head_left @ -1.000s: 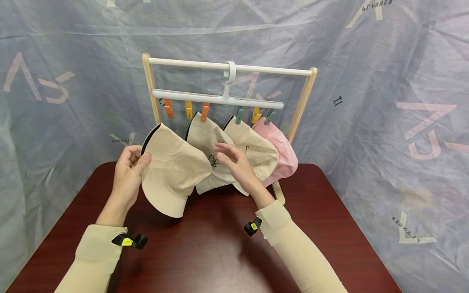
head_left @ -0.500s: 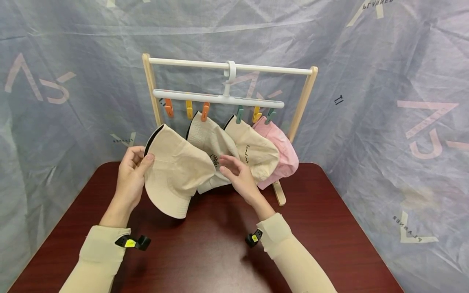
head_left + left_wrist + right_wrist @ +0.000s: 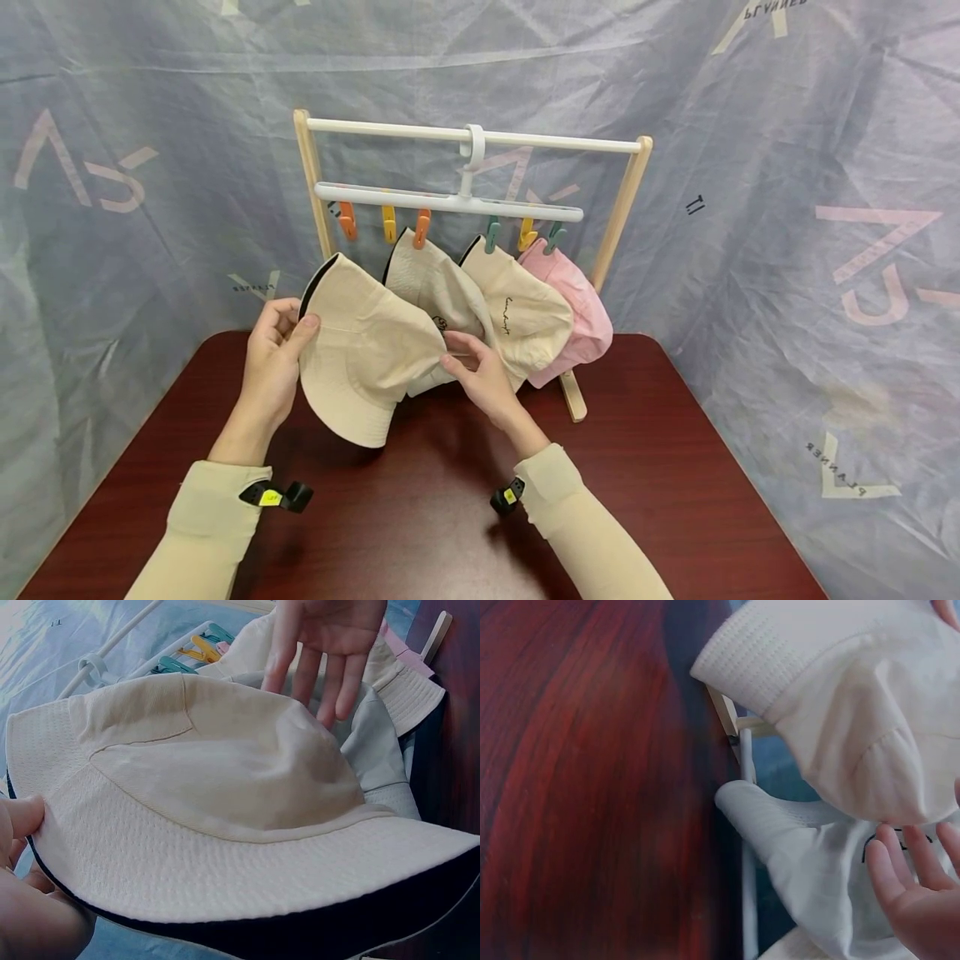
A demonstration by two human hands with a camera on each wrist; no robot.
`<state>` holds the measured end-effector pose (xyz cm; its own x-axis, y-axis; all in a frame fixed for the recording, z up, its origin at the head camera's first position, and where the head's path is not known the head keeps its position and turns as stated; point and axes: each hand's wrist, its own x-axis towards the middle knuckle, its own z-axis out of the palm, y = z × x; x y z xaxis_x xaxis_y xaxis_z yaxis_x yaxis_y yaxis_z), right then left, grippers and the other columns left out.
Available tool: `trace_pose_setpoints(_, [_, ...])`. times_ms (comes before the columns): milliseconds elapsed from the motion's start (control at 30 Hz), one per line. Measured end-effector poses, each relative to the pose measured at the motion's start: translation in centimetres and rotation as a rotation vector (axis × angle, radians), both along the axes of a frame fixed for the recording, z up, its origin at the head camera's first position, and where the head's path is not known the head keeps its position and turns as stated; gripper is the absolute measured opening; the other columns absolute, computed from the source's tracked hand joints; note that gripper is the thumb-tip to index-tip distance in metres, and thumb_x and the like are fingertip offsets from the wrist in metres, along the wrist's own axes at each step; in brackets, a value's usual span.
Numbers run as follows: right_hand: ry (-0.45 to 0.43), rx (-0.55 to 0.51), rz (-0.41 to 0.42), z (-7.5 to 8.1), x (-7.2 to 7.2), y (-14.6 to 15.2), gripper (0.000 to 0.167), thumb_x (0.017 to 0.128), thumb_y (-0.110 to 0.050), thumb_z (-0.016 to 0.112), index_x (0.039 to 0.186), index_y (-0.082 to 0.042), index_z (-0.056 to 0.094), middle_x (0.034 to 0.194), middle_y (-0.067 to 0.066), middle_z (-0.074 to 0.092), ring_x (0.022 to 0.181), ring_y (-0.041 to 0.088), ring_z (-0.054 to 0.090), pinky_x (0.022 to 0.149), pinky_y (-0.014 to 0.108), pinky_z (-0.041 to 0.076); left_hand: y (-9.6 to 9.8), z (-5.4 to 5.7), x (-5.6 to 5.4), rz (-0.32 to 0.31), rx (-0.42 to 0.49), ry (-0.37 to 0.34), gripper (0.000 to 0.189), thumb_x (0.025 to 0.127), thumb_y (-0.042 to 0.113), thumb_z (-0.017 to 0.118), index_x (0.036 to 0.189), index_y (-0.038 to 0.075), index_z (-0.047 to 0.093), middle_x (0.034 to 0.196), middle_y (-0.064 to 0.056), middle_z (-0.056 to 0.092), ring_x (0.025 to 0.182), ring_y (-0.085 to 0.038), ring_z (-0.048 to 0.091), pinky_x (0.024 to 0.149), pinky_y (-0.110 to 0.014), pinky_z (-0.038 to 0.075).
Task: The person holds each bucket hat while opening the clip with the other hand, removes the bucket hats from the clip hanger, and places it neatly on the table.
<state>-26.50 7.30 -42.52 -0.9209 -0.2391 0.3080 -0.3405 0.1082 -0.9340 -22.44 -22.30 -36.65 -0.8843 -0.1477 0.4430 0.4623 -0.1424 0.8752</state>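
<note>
A cream bucket hat [image 3: 367,346] with a dark lining is held up by my left hand [image 3: 273,358], whose thumb and fingers pinch its brim in the head view. My right hand [image 3: 483,375] is at the crown's far side, fingers loosely extended; in the right wrist view its fingertips [image 3: 885,834] appear to touch the crown. Behind it, a greyish bucket hat [image 3: 438,279] with dark lettering hangs from an orange clip [image 3: 422,229]. Further right hang another cream hat [image 3: 517,304] with script and a pink hat [image 3: 573,308].
A wooden rack [image 3: 626,208] with a white top rod stands on the dark red table [image 3: 420,533]. From it hangs a white hanger [image 3: 450,202] with several coloured clips. At its left end, an orange clip [image 3: 347,221] and a yellow clip [image 3: 388,223] hold nothing.
My right hand has moved down and left, from in front of the hanging hats to the held hat's crown. The left hand and its hat have shifted slightly right.
</note>
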Motion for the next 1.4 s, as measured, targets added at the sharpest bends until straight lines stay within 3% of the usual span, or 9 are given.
trace_pose_setpoints(333, [-0.087,-0.013,-0.043,-0.9,0.1,-0.9,0.044,0.102,-0.014,0.073,0.145,-0.010,0.064,0.132,0.016,0.071,0.110,0.029,0.073,0.091,0.030,0.056,0.0,0.0,0.1,0.002,0.008,-0.008,0.013,0.107,0.014,0.064,0.119,0.012,0.059,0.103,-0.001,0.056,0.095,-0.013,0.056,0.077,-0.019,0.052])
trace_pose_setpoints(733, [-0.113,0.003,-0.059,-2.1,0.2,-1.1,0.044,0.102,-0.018,0.073,0.144,-0.006,0.064,0.134,0.015,0.069,0.121,0.029,0.069,0.104,0.042,0.054,0.1,0.0,0.1,0.002,0.009,-0.010,0.013,0.107,0.014,0.064,0.119,0.012,0.059,0.104,-0.002,0.055,0.095,-0.013,0.055,0.079,-0.019,0.052])
trace_pose_setpoints(1067, [-0.173,-0.074,-0.025,-3.3,0.4,-1.8,0.041,0.102,-0.011,0.071,0.141,-0.003,0.064,0.131,0.016,0.070,0.117,0.021,0.067,0.099,0.033,0.057,0.2,0.1,0.2,-0.009,0.027,-0.004,0.014,0.107,0.015,0.064,0.120,0.012,0.059,0.104,-0.001,0.056,0.095,-0.012,0.056,0.079,-0.018,0.052])
trace_pose_setpoints(1200, [-0.229,-0.136,0.002,-3.8,0.5,-2.3,0.040,0.102,-0.008,0.070,0.141,-0.001,0.063,0.129,0.016,0.067,0.111,0.016,0.066,0.101,0.037,0.058,0.3,0.1,0.2,-0.011,0.033,-0.005,0.015,0.107,0.015,0.065,0.120,0.012,0.059,0.104,-0.001,0.056,0.095,-0.012,0.056,0.080,-0.018,0.052])
trace_pose_setpoints(1400, [-0.316,-0.224,0.027,-4.5,0.7,-2.9,0.044,0.103,-0.009,0.068,0.144,0.002,0.059,0.131,0.018,0.067,0.122,0.036,0.068,0.107,0.046,0.055,0.3,0.2,0.3,-0.010,0.044,-0.001,0.015,0.107,0.014,0.065,0.120,0.012,0.059,0.102,-0.001,0.057,0.095,-0.012,0.057,0.080,-0.018,0.052])
